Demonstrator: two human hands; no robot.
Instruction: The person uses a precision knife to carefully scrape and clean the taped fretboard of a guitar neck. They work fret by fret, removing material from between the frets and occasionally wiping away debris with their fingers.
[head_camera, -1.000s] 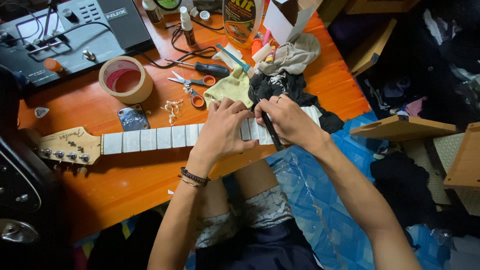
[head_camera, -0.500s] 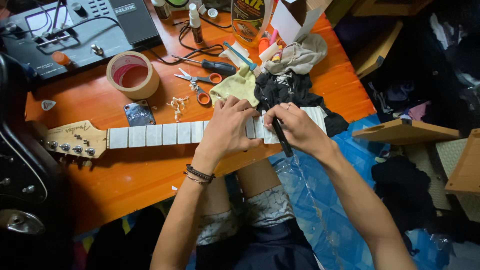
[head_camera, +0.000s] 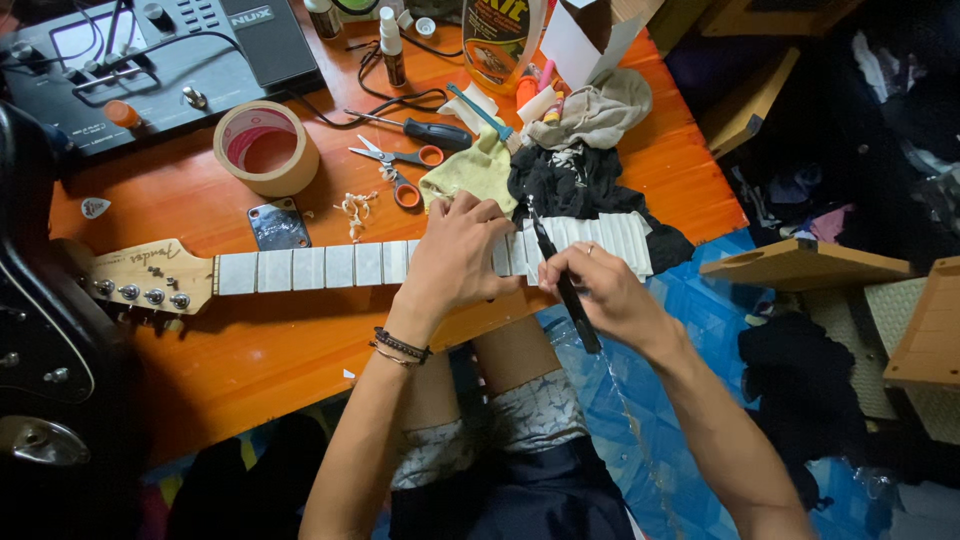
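While left hand (head_camera: 455, 255) steadies neck (head_camera: 320, 267), right fingers (head_camera: 580, 275) (closed) around tool (head_camera: 562, 285).

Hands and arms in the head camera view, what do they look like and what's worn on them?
Both arms are bare to the frame edge, with no sleeves and no gloves. The left hand has dark and thin beaded bracelets stacked at its wrist. The right hand shows a thin pale ring on one finger. No watch is visible.

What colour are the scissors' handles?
Orange, on the small metal scissors behind the left hand; head view.
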